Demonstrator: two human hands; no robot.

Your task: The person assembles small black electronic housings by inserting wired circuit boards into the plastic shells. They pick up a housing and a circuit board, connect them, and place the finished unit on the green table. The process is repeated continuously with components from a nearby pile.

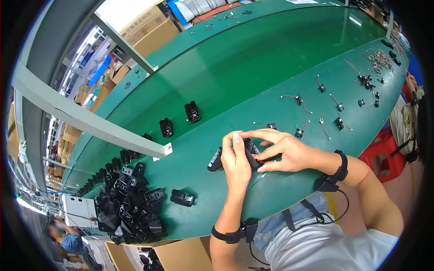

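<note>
My left hand (235, 163) is closed round a black plastic housing (252, 156), its thumb and fingers along the near side. My right hand (289, 151) grips the same housing from the right, with its thumb and fingertips bent in at the edge. What lies between those fingertips is too small to make out. Just left of my left hand rests another black housing (214, 161), partly covered. Beyond my hands lie a small black part with thin wires (271, 126) and several more like it, such as a wired part (299, 99).
A heap of black housings (131, 203) is at the left, a single housing (182, 198) beside it. More housings (192, 111) stand in a line on the green belt (253, 63). A grey metal post (99, 122) crosses the left. Loose small parts (379, 61) lie far right.
</note>
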